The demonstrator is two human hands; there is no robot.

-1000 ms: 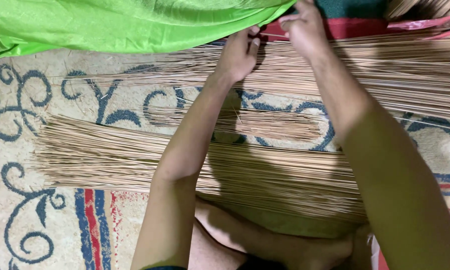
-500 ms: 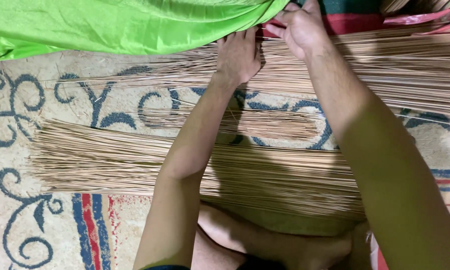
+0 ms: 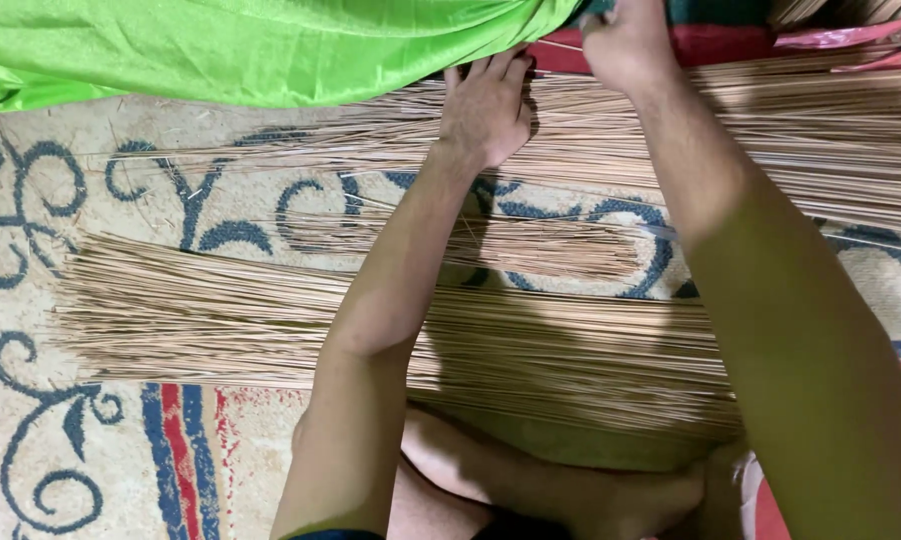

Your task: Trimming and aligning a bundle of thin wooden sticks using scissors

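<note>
Left hand [image 3: 485, 110] flat, fingers spread, pressing far row of thin sticks [image 3: 770, 140] right at edge of green cloth [image 3: 250, 50]. Right hand [image 3: 625, 40] up at top edge, curled at stick ends; actual grip cannot tell, fingers cut off by frame. Second stick row [image 3: 270, 320] lies nearer, across patterned mat [image 3: 40, 440], under forearms. Risk: forearm drag scatters near row; sticks look brittle, hard press may snap them; cloth may snag ends. Hidden: stick ends under cloth, right fingertips, things at top right.

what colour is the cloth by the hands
Bright green cloth, clearest in the head view, at the top edge.
</note>
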